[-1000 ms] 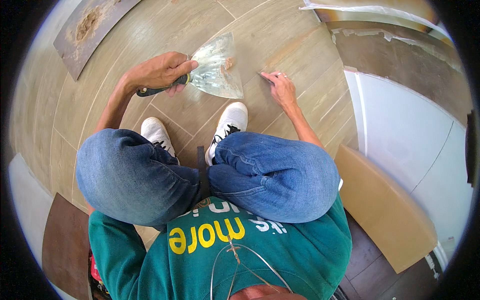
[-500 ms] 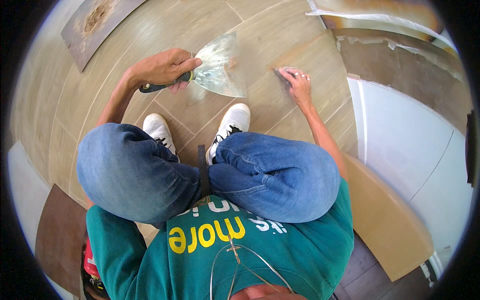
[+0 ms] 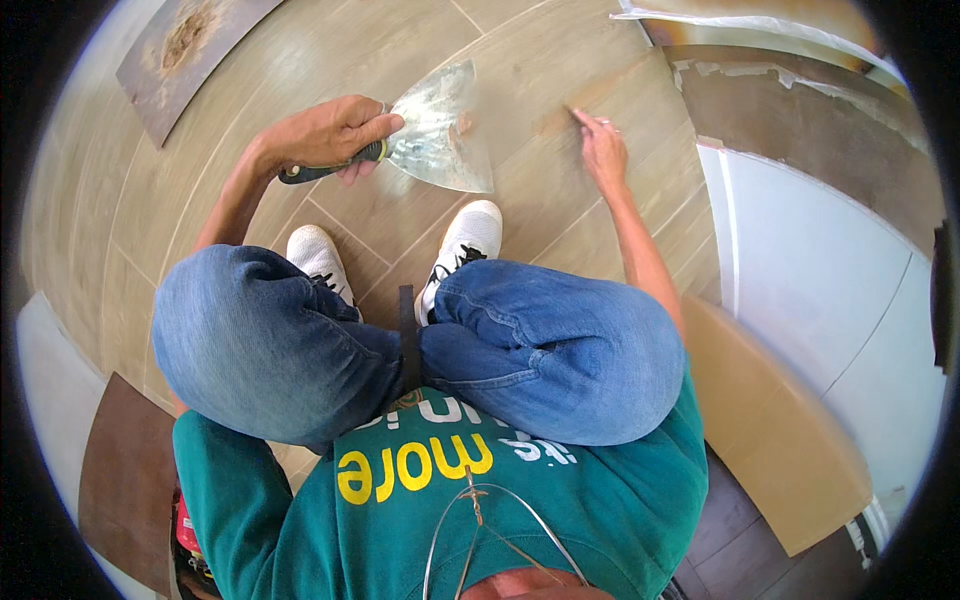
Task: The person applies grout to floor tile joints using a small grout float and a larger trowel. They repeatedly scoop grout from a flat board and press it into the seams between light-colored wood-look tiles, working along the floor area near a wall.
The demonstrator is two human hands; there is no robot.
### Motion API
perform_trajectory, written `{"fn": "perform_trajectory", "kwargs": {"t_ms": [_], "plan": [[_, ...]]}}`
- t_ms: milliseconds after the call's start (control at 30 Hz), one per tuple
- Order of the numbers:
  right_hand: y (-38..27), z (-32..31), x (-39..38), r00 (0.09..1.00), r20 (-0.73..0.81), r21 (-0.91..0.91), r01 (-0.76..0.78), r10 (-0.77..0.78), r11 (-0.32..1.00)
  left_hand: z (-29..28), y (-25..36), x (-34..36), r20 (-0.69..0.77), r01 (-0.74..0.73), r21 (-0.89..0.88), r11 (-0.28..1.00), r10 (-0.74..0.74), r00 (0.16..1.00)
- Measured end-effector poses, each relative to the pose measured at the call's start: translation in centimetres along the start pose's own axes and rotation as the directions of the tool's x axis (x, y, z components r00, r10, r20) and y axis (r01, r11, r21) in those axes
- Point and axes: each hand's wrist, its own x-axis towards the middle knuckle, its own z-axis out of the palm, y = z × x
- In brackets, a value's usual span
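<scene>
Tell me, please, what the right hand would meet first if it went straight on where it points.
The right hand would probably meet the orange-brown smear on the floor first; beyond it the way looks free, though the hand's height is unclear.

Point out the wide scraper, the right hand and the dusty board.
Wide scraper (image 3: 436,130), head view: middle of the blade.
Right hand (image 3: 604,153), head view: back of the hand.
Dusty board (image 3: 163,106), head view: bare lower part.

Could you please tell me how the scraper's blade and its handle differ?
The blade fans out wide, while the handle is narrow. The blade is pale with an orange-brown patch; the handle is mostly dark. The left hand grips and partly hides the handle, leaving most of the blade uncovered. Both are parts of one scraper.
</scene>
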Motion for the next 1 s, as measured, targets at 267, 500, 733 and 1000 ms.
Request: {"fn": "perform_trajectory", "kwargs": {"t_ms": [267, 500, 733, 1000], "plan": [[-5.9, 2.0, -4.7, 0.983, 0.167, -0.012, 0.079, -0.076, 0.997, -0.2, -0.3, 0.5, 0.032, -0.013, -0.002, 1.0, 0.013, 0.999], [-14.3, -8.6, -4.9, 0.989, -0.133, 0.772, 0.142, -0.061, 0.62, 0.1, 0.3, -0.8, 0.037, 0.014, -0.088, 0.996, -0.011, 0.999], [-20.2, -11.1, -3.0, 0.751, -0.516, 0.36, 0.627, -0.413, 0.691, -0.3, 1.2, -0.5, 0.093, -0.105, -0.196, 0.975, 0.125, 0.988], [-14.1, -10.8, -2.9, 0.817, -0.294, 0.192, 0.559, -0.496, 0.807, 0.0, 0.0, -0.4, 0.047, -0.111, -0.145, 0.983, 0.119, 0.992]]}}
